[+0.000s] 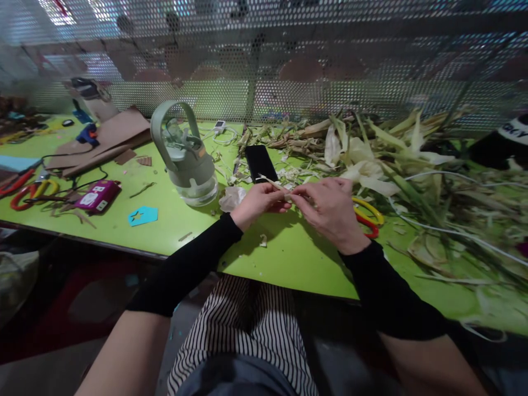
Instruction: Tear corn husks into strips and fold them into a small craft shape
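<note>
Between my two hands, just above the green table, is a thin pale strip that looks like corn husk [272, 182]. My left hand [264, 201] pinches it from the left, and its tip sticks out over a black phone [259, 160]. My right hand [328, 209] grips the strip's other end with thumb and forefinger. Scissors with red and yellow handles [371, 214] lie partly hidden behind my right hand. A crumpled whitish scrap [231, 198] rests beside my left wrist.
A green-lidded water bottle [192, 165] stands left of my hands. Corn husks [396, 148] and a white cable [445, 231] spread across the right. Farther left are a purple box [98, 196], a blue paper piece [142, 215], more scissors [35, 192] and brown cardboard [111, 137]. Perforated metal [247, 55] borders the back.
</note>
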### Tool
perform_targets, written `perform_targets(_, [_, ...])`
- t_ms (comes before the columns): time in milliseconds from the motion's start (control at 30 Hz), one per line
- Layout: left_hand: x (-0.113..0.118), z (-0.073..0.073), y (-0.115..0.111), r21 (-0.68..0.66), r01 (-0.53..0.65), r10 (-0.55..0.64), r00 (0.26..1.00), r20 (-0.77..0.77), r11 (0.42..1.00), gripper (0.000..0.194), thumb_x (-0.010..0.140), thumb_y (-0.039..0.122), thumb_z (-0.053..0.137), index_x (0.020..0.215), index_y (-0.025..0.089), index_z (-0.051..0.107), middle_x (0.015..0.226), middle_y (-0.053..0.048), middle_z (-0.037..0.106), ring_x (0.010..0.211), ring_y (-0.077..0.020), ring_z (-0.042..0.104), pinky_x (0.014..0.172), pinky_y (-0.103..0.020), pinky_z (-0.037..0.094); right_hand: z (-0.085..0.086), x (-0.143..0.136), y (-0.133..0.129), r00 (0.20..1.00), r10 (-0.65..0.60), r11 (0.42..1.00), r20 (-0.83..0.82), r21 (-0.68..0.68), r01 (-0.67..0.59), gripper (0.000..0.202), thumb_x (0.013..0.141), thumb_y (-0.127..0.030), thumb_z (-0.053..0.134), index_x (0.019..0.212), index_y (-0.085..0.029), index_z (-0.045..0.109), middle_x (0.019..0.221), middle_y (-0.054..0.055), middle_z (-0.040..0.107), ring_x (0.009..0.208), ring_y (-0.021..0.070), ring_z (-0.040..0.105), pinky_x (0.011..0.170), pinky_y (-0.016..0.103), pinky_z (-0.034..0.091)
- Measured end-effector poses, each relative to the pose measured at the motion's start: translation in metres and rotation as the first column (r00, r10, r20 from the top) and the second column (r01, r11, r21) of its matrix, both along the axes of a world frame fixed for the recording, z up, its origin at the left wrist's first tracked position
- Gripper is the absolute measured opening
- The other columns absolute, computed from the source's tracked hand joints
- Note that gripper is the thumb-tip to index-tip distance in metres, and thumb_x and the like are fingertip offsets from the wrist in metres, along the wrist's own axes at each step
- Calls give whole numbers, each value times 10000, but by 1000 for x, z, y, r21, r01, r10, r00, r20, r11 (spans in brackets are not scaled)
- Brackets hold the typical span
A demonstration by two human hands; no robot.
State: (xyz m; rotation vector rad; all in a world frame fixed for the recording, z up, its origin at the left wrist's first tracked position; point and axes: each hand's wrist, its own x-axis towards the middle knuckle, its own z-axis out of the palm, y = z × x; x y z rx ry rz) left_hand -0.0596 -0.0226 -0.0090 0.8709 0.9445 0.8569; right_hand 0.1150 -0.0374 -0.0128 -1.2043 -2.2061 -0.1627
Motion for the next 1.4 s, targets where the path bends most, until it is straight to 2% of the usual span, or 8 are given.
perform_targets(200, [0,2,-1,-3,-4,4,1000,-7,1000,147,958,89,587,818,101,631,653,2,673,604,-70,640,868,-328,564,2,0,1,998,-9,1000,63,-1,9,249,994,-363,487,903,-227,675,813,73,711,816,272,562,884,474,330])
perform_targets(433, [1,-4,3,36,-5,6,1000,-6,999,168,951,98,600,783,108,604,651,4,663,616,-70,636,897,-345,566,2,4,3,987,33,999,159,-8,-32,218,975,-304,482,908,-231,677,841,83,723,849,285,564,882,476,338])
perform_targets(667, [-2,-9,2,140,61,-57,998,-34,988,118,911,142,665,814,108,608,717,3,670,650,-66,646,885,-324,562,2,10,6,979,112,992,173,-69,-101,179,947,-280,523,928,-242,697,832,69,730,850,277,579,867,462,345])
perform_targets(767, [-1,-13,4,172,82,-72,995,-67,982,132,919,143,650,804,111,592,702,8,657,635,-62,634,810,-278,544,2,10,4,971,142,988,191,-94,-126,171,940,-258,525,912,-242,693,839,60,746,860,278,586,860,458,340])
perform_targets(900, [0,-14,5,237,107,-75,987,-140,966,140,939,139,609,802,113,588,621,38,597,555,-43,563,629,-201,444,2,8,3,973,78,997,218,-37,-71,210,964,-287,493,872,-228,673,800,70,727,822,268,577,832,443,343])
perform_targets(1100, [-3,-7,4,226,141,-107,982,-155,964,114,860,10,575,848,101,642,666,19,645,602,-48,589,666,-208,457,1,9,5,986,67,996,151,-64,-58,188,962,-303,506,902,-230,669,825,74,729,827,272,590,826,451,356])
perform_targets(1233, [-5,-8,6,268,213,-172,971,-168,940,66,837,43,621,852,94,660,666,20,638,585,-47,538,649,-220,424,4,10,7,990,115,982,87,-160,-100,239,981,-337,474,889,-240,671,853,82,717,855,279,610,825,462,372])
perform_targets(1400, [-7,-7,4,241,208,-183,975,-123,948,47,856,112,659,887,106,625,765,-5,669,680,-67,586,754,-262,460,11,11,6,987,140,956,-80,-249,-156,160,928,-275,485,929,-258,644,880,71,697,860,277,609,819,458,403])
